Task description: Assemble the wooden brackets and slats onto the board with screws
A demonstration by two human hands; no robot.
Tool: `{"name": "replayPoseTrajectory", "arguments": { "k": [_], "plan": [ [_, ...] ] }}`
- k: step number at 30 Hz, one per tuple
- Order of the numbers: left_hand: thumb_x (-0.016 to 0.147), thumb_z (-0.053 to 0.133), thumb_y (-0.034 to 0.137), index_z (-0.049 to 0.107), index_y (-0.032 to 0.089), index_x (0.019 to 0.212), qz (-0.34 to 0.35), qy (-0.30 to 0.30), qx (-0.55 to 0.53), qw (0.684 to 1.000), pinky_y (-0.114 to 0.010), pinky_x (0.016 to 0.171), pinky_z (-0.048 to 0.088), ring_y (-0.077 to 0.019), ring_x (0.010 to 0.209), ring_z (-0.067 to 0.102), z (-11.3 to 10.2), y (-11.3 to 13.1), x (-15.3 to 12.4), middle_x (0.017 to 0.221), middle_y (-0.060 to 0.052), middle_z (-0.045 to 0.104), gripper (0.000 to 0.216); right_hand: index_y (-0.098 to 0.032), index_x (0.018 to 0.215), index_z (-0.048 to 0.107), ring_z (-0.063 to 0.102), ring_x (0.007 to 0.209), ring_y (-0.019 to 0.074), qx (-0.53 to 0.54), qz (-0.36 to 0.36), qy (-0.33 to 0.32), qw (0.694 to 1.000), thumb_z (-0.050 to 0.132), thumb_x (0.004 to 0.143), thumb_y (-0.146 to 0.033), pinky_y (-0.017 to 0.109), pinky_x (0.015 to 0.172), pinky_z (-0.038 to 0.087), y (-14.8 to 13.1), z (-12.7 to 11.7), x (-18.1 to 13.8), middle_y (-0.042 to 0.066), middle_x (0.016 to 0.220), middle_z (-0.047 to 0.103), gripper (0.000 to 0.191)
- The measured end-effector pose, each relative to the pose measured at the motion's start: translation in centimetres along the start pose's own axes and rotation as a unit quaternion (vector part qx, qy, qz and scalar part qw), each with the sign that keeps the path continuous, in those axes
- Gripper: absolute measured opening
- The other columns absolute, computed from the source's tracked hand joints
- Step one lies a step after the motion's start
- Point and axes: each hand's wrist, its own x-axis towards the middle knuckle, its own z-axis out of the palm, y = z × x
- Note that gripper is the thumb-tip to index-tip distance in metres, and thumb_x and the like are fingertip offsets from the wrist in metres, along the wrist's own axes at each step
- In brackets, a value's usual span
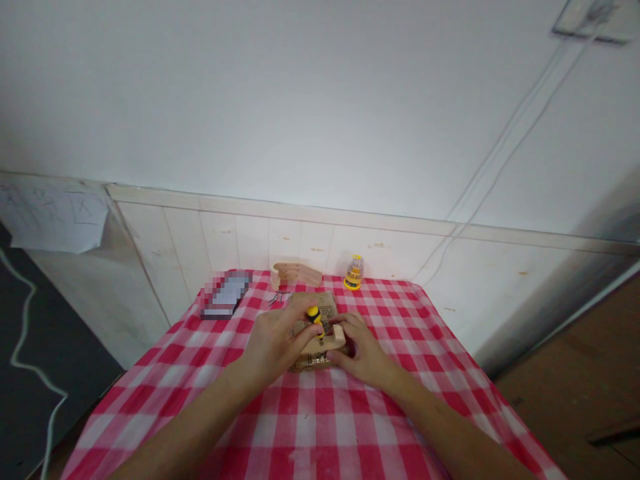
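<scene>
My left hand (274, 339) is closed around a small yellow-and-black screwdriver (314, 313), which points down at a pale wooden piece. That wooden piece (339, 335) has an upturned end on its right side. Around this end my right hand (364, 352) curls its fingers and grips it. Beneath both hands lies a brown cardboard box (327, 303) with dark print on it. The screwdriver's tip is too small to make out clearly.
A second curved wooden piece (300, 274) stands by the wall, near small metal parts (277, 298). A yellow-capped screwdriver set (354, 273) stands at the back. At left lies a blurred phone-like object (227, 297). A red-and-white checked cloth (305, 427) covers the table.
</scene>
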Motion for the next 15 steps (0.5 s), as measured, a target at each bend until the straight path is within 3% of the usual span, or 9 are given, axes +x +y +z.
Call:
{"name": "replayPoseTrajectory", "arguments": {
  "k": [8,15],
  "plan": [
    [0.091,0.067,0.026,0.064,0.028,0.125,-0.02,-0.017,-0.007,1.0,-0.029,0.079,0.06,-0.0187,0.086,0.078,0.35,-0.32,-0.04,0.107,-0.003,0.08,0.034,-0.021,0.101,0.067,0.061,0.106,0.0295,-0.003,-0.011,0.003,1.0,0.07,0.089,-0.053,0.046,0.092,0.051,-0.06,0.05,0.04,0.012,0.113,0.065,0.034],
    [0.091,0.068,0.024,0.064,0.029,0.123,-0.022,-0.016,-0.017,0.999,-0.026,0.078,0.06,-0.0169,0.088,0.078,0.24,-0.01,0.18,0.116,-0.001,0.078,0.033,-0.022,0.101,0.066,0.061,0.107,0.0297,-0.006,-0.01,0.003,1.0,0.072,0.088,-0.049,0.045,0.092,0.05,0.04,0.06,-0.02,0.011,0.114,0.065,0.031]
  ]
}}
